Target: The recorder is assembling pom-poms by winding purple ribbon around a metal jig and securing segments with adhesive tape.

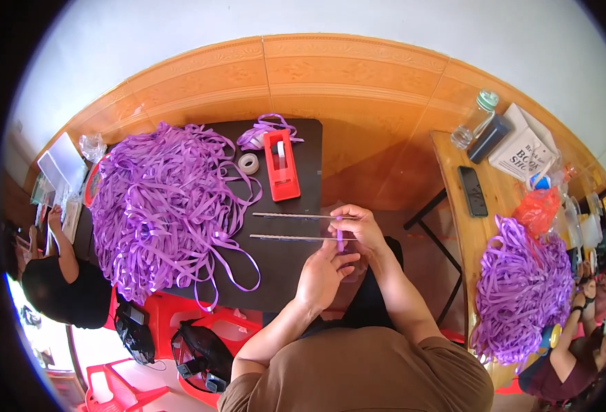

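Note:
Two thin, parallel metal rods jut out over the right edge of the dark table. A short length of purple ribbon runs between their near ends. My right hand is closed with its fingertips pinching the ribbon by the upper rod. Just below, my left hand has its fingers curled up at the end of the lower rod, against the ribbon; its exact grip is partly hidden. To the left lies a large tangled heap of purple ribbon, with loose loops trailing toward the rods.
On the dark table stand a red tape dispenser and a roll of tape. A wooden table at right bears a phone, a bottle, a paper bag and another ribbon heap. Other people sit at both sides.

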